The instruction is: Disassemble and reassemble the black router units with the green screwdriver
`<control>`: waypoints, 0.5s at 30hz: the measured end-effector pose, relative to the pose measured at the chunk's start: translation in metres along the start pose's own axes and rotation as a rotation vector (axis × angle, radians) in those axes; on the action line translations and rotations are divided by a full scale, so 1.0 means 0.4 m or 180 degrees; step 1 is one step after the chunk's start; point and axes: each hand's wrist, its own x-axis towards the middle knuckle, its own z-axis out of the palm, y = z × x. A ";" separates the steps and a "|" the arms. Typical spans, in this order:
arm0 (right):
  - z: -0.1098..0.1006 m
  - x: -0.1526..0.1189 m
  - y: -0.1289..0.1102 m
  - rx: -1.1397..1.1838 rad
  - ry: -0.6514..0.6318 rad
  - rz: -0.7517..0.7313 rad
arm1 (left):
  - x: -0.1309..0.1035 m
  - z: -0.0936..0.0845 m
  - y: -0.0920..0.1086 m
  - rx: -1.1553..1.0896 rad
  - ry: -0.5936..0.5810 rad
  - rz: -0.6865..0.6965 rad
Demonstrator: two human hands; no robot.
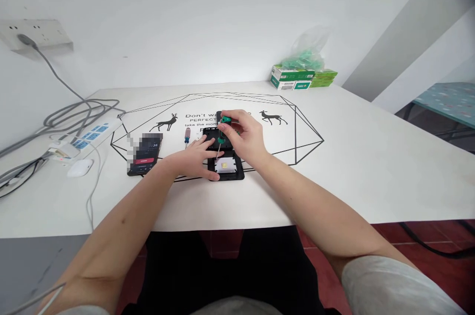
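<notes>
My right hand (247,136) grips a green-handled screwdriver (221,137), its shaft slanting down to the left edge of a square plate with a yellow chip (224,165). That plate sits in the black housing (240,175) of a small device lying on the table. With fingers spread, my left hand (195,159) lies on the device's left side and steadies it. A black part (211,132) is behind the plate, partly covered by my hands. A second screwdriver (187,135) with a reddish and blue handle lies just beyond my left hand.
A phone (145,154) lies left of my hands. Further left are a power strip (97,132), a white earbud case (80,168) and coiled cables (70,114). Green and white boxes (293,77) with a plastic bag (308,55) stand at the back right, against the wall.
</notes>
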 end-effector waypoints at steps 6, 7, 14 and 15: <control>0.006 -0.007 0.015 -0.0047 -0.0019 -0.0055 | 0.007 0.001 -0.017 -0.0020 0.0141 0.0143; 0.007 -0.008 0.017 -0.0054 -0.0021 -0.0101 | 0.008 0.000 -0.018 -0.0047 0.0150 0.0163; -0.002 -0.009 0.005 -0.0089 0.0021 -0.0313 | 0.008 0.000 -0.016 -0.0093 0.0136 0.0077; -0.004 -0.008 0.003 -0.0054 0.0038 -0.0314 | 0.010 0.003 -0.018 -0.0089 0.0174 0.0097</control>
